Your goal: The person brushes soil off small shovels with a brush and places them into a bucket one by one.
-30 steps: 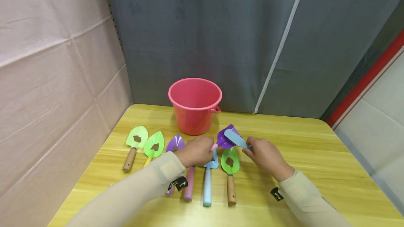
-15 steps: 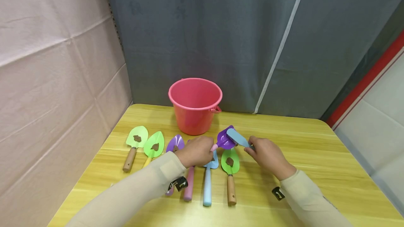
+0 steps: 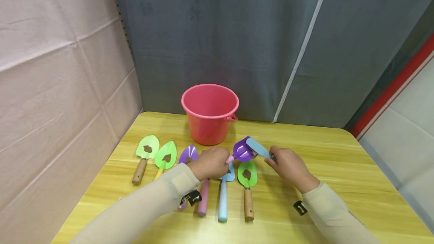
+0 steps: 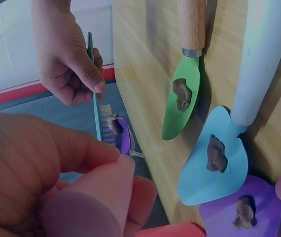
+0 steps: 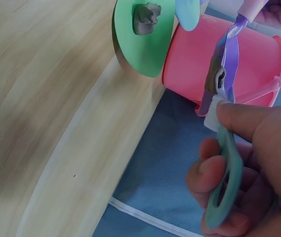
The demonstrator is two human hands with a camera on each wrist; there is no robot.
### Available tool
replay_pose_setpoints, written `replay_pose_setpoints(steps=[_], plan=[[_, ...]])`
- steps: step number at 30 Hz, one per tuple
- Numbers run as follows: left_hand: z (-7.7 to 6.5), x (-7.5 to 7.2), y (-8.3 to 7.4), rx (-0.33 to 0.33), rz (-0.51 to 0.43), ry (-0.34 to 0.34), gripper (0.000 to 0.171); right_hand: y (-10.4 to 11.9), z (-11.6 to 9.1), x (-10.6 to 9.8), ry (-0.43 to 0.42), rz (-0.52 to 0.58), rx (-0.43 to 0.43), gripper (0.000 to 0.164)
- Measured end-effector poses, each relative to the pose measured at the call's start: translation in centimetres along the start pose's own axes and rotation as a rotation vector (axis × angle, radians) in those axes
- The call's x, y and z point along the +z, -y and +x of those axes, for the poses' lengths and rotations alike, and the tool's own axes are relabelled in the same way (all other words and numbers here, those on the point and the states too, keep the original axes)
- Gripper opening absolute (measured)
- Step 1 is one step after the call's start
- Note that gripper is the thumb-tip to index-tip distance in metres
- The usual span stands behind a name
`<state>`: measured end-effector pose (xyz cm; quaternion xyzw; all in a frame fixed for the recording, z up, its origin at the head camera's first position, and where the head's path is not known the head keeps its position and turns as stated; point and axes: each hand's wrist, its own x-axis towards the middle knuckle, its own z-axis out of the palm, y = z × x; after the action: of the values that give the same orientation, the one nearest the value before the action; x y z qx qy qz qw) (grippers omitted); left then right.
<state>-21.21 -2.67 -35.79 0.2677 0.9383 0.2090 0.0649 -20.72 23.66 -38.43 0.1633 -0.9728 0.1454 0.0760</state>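
My left hand grips the pink handle of a small shovel, holding its purple blade above the table. My right hand holds a blue brush by its handle. The brush's white bristles touch the purple blade. A brown clay-like lump sits on that blade close to the bristles. Beneath the hands lies a green shovel with a wooden handle and a brown lump on it. Beside it, a light blue shovel bears another lump.
Behind the shovels stands a pink bucket. To the left lie two green shovels, one wooden-handled and one yellow-handled. A purple shovel is partly hidden by the left arm. Grey curtain hangs behind the wooden table.
My right hand has drawn the brush a little to the right across the purple blade. More of the blade now shows, with the brown lump near its right edge. My left hand stays about still.
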Motion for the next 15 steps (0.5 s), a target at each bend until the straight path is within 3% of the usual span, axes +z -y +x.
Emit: replay_pose_setpoints(steps=[10,15], plan=[[-0.1,0.2,0.4,-0.009,-0.005,0.003,0.021,-0.3,-0.1,0.0,-0.062,-0.006,0.014,0.018],[-0.1,0.0,0.2,-0.029,-0.023,0.004,0.019,1.2,-0.2,0.1,-0.086,0.011,-0.068,0.018]])
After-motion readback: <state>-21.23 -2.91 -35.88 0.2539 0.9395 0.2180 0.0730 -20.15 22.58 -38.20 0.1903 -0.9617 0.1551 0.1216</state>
